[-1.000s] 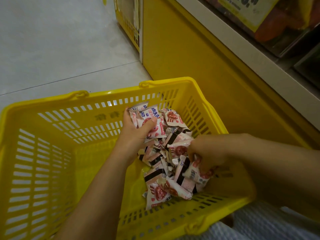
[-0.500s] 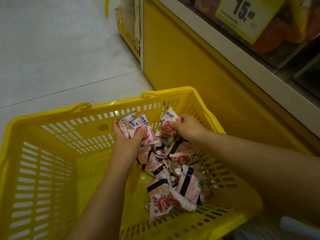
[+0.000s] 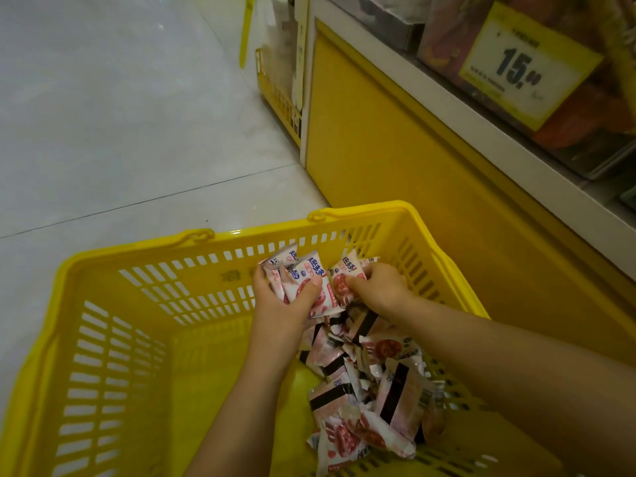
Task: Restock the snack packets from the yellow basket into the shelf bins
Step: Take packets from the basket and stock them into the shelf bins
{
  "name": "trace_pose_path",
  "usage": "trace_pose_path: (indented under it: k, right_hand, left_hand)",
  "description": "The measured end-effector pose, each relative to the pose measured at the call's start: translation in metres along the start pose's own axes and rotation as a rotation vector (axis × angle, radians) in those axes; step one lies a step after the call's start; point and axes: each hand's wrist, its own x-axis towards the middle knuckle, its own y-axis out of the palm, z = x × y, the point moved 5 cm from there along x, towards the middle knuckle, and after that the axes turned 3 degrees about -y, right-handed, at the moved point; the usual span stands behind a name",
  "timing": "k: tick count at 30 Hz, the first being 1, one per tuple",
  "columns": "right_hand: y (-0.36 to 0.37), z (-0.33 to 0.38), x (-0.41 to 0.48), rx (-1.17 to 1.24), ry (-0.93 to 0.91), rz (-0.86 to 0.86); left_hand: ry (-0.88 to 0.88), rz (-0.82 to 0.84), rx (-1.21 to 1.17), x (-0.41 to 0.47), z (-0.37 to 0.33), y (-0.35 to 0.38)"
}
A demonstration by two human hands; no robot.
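Gathering step in hand: the left hand [image 3: 285,304] has its grip clenched round a fan of snack packets [image 3: 304,273] near the yellow basket's [image 3: 137,251] far wall, at twelve o'clock. The right hand [image 3: 378,287] pinches one more packet [image 3: 344,278] just beside them. The loose pile [image 3: 371,390] lies at the basket's five o'clock. Next, probably: tuck that packet into the bunch, then lift toward the shelf bins [image 3: 581,160] at two o'clock. A second ago the right hand was down in the pile.

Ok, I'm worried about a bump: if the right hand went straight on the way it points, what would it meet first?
Probably the bunch of packets gripped in the left hand; the right hand, pinching its own packet, points leftward at them.
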Motion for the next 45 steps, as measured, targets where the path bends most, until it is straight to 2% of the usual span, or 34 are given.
trace_pose_path:
  k: [2,6,9,14,17,20,25,30,35,38,42,45]
  right_hand:
    - [-0.004,0.004,-0.006,-0.020,-0.077,-0.092]
    - [-0.029,0.017,-0.027,-0.022,-0.261,-0.167]
    - [-0.061,0.026,-0.057,0.054,-0.335,-0.233]
    - [-0.126,0.053,-0.134,0.347,-0.448,-0.319]
    - [-0.175,0.070,-0.197,0.554,-0.571,-0.448]
    - [-0.219,0.082,-0.265,0.638,-0.714,-0.580]
    - [-0.266,0.088,-0.366,0.517,-0.917,-0.694]
    - [-0.313,0.090,-0.454,0.302,-1.005,-0.781]
    - [-0.376,0.071,-0.528,0.227,-0.983,-0.900]
    - [-0.418,0.050,-0.564,0.140,-0.904,-0.999]
    - [-0.473,0.013,-0.589,-0.222,-0.606,-1.172]
    - [-0.510,-0.015,-0.581,-0.481,-0.323,-1.214]
  left_hand:
    - [-0.008,0.003,0.007,-0.001,-0.003,0.000]
    - [0.005,-0.007,0.013,-0.005,-0.013,0.001]
    - [0.064,-0.005,-0.005,-0.016,-0.035,0.005]
    - [0.225,0.134,-0.074,-0.062,-0.105,0.028]
    - [0.348,0.127,-0.126,-0.104,-0.162,0.041]
    - [0.465,0.131,-0.183,-0.155,-0.220,0.054]
    - [0.669,0.180,-0.157,-0.246,-0.287,0.081]
    - [0.801,0.178,-0.093,-0.325,-0.330,0.100]
    - [0.848,0.354,-0.097,-0.388,-0.368,0.137]
    - [0.886,0.412,-0.099,-0.421,-0.384,0.160]
    - [0.910,0.500,-0.136,-0.448,-0.400,0.188]
    - [0.922,0.545,-0.140,-0.455,-0.408,0.205]
